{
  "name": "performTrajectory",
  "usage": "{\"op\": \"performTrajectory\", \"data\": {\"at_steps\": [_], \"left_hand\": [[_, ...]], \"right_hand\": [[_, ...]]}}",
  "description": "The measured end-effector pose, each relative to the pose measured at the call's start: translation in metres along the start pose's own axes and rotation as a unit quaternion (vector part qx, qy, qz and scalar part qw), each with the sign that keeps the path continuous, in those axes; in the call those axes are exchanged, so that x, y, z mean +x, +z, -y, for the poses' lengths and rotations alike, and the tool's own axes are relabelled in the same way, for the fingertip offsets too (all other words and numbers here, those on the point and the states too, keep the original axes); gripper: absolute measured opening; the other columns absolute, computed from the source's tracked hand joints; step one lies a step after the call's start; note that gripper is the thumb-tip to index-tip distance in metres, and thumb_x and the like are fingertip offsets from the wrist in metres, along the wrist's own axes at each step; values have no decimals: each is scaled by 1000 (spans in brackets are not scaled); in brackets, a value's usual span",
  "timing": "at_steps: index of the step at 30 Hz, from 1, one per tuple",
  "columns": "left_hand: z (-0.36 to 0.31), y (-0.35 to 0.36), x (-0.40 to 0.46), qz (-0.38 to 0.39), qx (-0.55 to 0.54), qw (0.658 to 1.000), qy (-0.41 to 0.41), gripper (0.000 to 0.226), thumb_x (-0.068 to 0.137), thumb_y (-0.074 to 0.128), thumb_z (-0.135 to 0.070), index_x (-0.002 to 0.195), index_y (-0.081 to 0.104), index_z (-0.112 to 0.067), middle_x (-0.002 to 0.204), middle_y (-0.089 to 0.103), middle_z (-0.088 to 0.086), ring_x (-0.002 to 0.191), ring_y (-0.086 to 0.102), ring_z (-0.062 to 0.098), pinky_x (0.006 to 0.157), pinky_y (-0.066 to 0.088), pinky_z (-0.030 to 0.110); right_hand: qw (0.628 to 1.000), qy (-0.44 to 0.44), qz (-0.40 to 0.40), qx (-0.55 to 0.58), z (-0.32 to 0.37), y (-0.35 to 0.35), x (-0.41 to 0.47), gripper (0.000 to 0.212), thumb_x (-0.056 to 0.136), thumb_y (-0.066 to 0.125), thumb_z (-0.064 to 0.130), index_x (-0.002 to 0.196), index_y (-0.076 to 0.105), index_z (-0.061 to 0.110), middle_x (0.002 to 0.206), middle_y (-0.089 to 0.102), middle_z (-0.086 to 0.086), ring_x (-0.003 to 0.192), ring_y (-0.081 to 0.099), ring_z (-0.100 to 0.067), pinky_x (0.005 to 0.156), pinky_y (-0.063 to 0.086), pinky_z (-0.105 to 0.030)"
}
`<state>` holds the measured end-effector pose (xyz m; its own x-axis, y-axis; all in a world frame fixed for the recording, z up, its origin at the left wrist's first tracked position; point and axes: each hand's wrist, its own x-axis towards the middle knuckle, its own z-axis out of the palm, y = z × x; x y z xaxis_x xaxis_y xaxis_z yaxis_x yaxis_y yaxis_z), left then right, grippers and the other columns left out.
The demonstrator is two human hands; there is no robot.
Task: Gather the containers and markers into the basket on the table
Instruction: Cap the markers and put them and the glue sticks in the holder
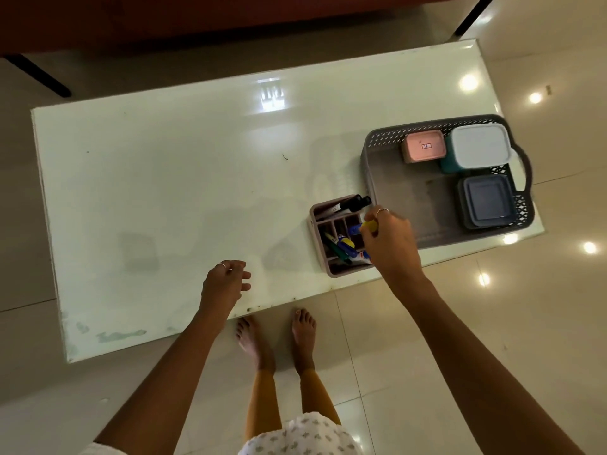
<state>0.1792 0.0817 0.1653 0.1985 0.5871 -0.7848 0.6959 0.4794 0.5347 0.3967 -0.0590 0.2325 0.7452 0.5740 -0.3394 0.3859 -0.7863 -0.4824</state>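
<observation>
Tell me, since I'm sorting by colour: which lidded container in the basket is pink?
The small pink container at the grey basket's far-left corner; its neighbours are teal with a white lid and dark grey.

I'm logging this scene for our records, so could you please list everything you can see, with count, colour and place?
table: one, glossy white, centre of view
basket: one, grey, perforated, on the table's right end
pink container: one, in the basket's far side
teal container: one, white lid, in the basket beside the pink one
dark container: one, grey-blue, in the basket's near right corner
organizer: one, pink, divided, on the table just left of the basket
markers: several, black, blue, green, in the organizer
yellow-and-blue marker: one, pinched over the organizer
floor: beige glossy tiles
left hand: holds nothing, over the table's near edge
right hand: holds the yellow-and-blue marker
</observation>
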Motion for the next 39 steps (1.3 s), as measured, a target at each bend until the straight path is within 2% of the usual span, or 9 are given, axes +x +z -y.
{"op": "performTrajectory", "data": {"at_steps": [7, 15, 26, 29, 34, 37, 39], "left_hand": [[5, 3, -6, -11, -9, 1000, -3, 18, 96, 43, -19, 104, 59, -15, 92, 65, 5, 70, 62, 15, 64, 43, 27], [7, 10, -12, -8, -8, 1000, 0, 20, 96, 42, -18, 105, 59, -14, 95, 66, 5, 73, 62, 19, 64, 44, 27], [7, 17, -18, -7, -2, 1000, 7, 21, 96, 42, -18, 106, 60, -14, 88, 65, 1, 69, 62, 14, 63, 43, 26], [5, 18, -20, -5, 3, 1000, 8, 22, 96, 42, -19, 108, 60, -14, 91, 66, 2, 71, 63, 16, 63, 44, 27], [-8, 22, -25, 1, 21, 1000, 20, 23, 96, 42, -19, 109, 59, -12, 96, 66, 5, 72, 63, 17, 64, 44, 28], [-23, 30, -23, 8, 57, 997, 41, 26, 96, 43, -21, 112, 59, -10, 100, 67, 7, 77, 65, 21, 71, 45, 30], [-36, 39, -22, 13, 97, 993, 73, 28, 95, 45, -23, 115, 58, -9, 107, 66, 8, 88, 66, 24, 75, 46, 30]], "right_hand": [[1000, -7, 0, -11, -1, -3, 5, 16, 92, 54, 12, 105, 57, 3, 108, 64, -17, 101, 66, -29, 72, 57, -28], [1000, 0, -1, -3, -10, 11, 9, 14, 93, 54, 12, 102, 58, 2, 105, 65, -17, 95, 68, -28, 75, 58, -32], [996, -21, 31, -83, -15, 20, 14, 20, 93, 55, 17, 108, 58, 4, 108, 65, -15, 96, 67, -28, 80, 58, -40], [998, -17, 21, -61, -17, 18, 9, 19, 93, 56, 18, 104, 60, 4, 104, 66, -14, 92, 67, -26, 78, 58, -34], [999, 27, -19, -8, -28, 6, -9, 14, 92, 57, 17, 96, 61, 4, 95, 65, -12, 76, 57, -16, 68, 46, -24], [996, 49, -54, 45, -32, -4, -24, 12, 92, 56, 13, 98, 61, 5, 97, 64, -9, 81, 56, -13, 69, 42, -18], [990, 77, -75, 90, -29, -11, -39, 10, 92, 55, 13, 99, 60, 7, 93, 62, -2, 81, 56, -10, 64, 39, -9]]}}
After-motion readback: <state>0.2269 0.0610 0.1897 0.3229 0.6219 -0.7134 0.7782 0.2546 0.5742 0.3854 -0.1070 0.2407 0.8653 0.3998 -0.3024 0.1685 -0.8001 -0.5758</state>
